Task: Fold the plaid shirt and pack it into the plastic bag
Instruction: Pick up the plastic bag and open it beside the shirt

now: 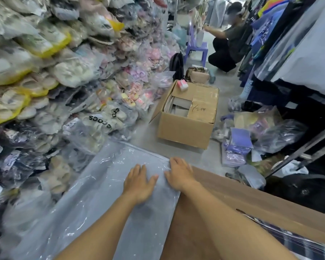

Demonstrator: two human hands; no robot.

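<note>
A large clear plastic bag (pixel 101 184) lies flat over a brown cardboard surface (pixel 233 190) in front of me. My left hand (pixel 139 182) rests palm down on the bag, fingers spread. My right hand (pixel 180 173) lies flat beside it at the bag's far right corner, fingertips at the edge. Neither hand grips anything. A strip of the plaid shirt (pixel 281 239), dark blue and white, shows at the lower right past the cardboard's edge, apart from both hands.
Stacks of bagged footwear (pixel 54 81) fill the left side. An open cardboard box (pixel 186 117) stands on the floor ahead. Loose bags and purple packets (pixel 238 145) litter the right, under hanging clothes (pixel 289 44). A person (pixel 229 38) crouches by a purple stool (pixel 195 47) far back.
</note>
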